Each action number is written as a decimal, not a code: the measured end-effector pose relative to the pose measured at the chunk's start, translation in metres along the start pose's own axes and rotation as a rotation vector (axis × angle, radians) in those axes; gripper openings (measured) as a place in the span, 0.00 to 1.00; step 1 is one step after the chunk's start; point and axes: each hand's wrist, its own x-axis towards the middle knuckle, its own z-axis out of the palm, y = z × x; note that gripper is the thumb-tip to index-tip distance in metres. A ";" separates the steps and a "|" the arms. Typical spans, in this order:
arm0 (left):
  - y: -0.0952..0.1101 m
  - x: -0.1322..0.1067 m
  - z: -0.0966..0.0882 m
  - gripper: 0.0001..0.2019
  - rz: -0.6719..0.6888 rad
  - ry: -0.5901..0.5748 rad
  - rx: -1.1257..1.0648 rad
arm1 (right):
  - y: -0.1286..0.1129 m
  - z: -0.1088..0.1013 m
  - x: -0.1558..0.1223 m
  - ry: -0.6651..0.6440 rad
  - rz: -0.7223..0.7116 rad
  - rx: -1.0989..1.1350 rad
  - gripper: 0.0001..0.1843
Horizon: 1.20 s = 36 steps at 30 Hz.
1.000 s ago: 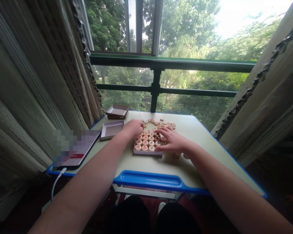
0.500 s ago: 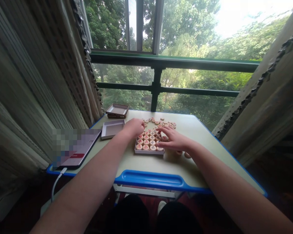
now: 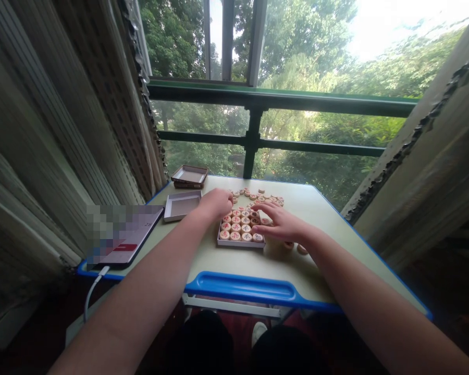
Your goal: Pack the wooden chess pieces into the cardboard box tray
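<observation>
A shallow white box [image 3: 240, 244] holds rows of round wooden Chinese chess pieces [image 3: 235, 236] with red and black characters. My left hand [image 3: 218, 202] is at the box's far left corner, its fingers curled closed; what they hold, if anything, is hidden. Over the right side of the box is my right hand [image 3: 276, 221], fingers apart, thumb and fingertips against or just above the pieces there. Beyond the box, several loose chess pieces [image 3: 261, 198] lie scattered on the table. A few more, such as one piece [image 3: 302, 249], sit beneath and beside my right wrist.
An open white box lid [image 3: 183, 206] lies left of my left hand, with brown box parts [image 3: 189, 176] stacked behind it. A tablet [image 3: 128, 245] with a white cable [image 3: 90, 294] rests at the table's left edge. The table [image 3: 336, 229] has a blue rim and stands before a railed window.
The whole view has shifted slightly. Both hands stay in nearly the same places around the box, and the pieces look unchanged.
</observation>
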 end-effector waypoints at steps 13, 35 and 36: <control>-0.008 0.006 0.004 0.17 0.034 0.023 -0.093 | 0.003 0.008 -0.004 -0.156 0.107 0.013 0.65; -0.019 -0.053 0.007 0.67 0.211 -0.244 -0.269 | 0.002 0.005 -0.001 -0.168 0.118 0.107 0.61; -0.020 -0.054 0.009 0.67 0.210 -0.228 -0.285 | 0.002 0.005 -0.001 -0.169 0.115 0.103 0.61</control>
